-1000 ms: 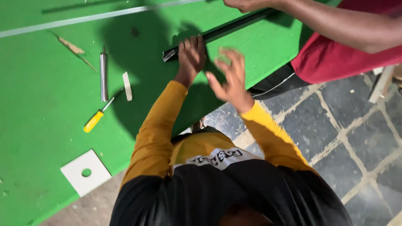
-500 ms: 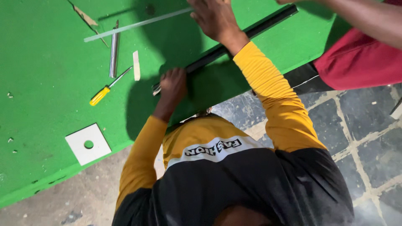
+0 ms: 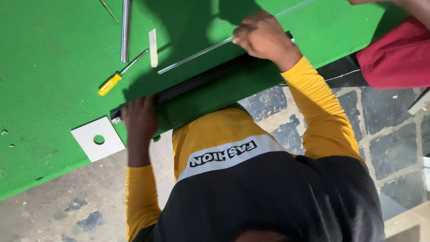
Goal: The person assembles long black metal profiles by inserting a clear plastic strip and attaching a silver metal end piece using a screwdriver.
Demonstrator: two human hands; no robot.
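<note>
A long black channel strip point(image 3: 197, 83) lies on the green tabletop point(image 3: 53, 58), just inside the edge nearest the person and running parallel to it, its long axis slanting from the lower left up toward the upper right. The left hand point(image 3: 139, 117) presses down on the strip's left end, fingers laid flat over it, close to where that end meets the near edge. The right hand point(image 3: 262, 36) sits at the strip's other end, fingers curled and pinched on a thin clear rod point(image 3: 197, 54) that lies just beyond the strip, on its far side, along nearly the same slant. So the two hands are well apart, one at each end of the strip, and the rod sits between the right hand and the middle of the tabletop; the right hand is the one on it, the left is not touching it. Whether the rod touches the strip I cannot tell. Farther in from the near edge lie a yellow-handled screwdriver point(image 3: 117, 76), a short white strip point(image 3: 153, 47) and a grey metal tube point(image 3: 126, 30), all apart from both hands. A white square plate with a round hole point(image 3: 98, 139) overhangs the near edge, just left of the left hand. Another person's red garment point(image 3: 394, 56) shows past the right corner.
</note>
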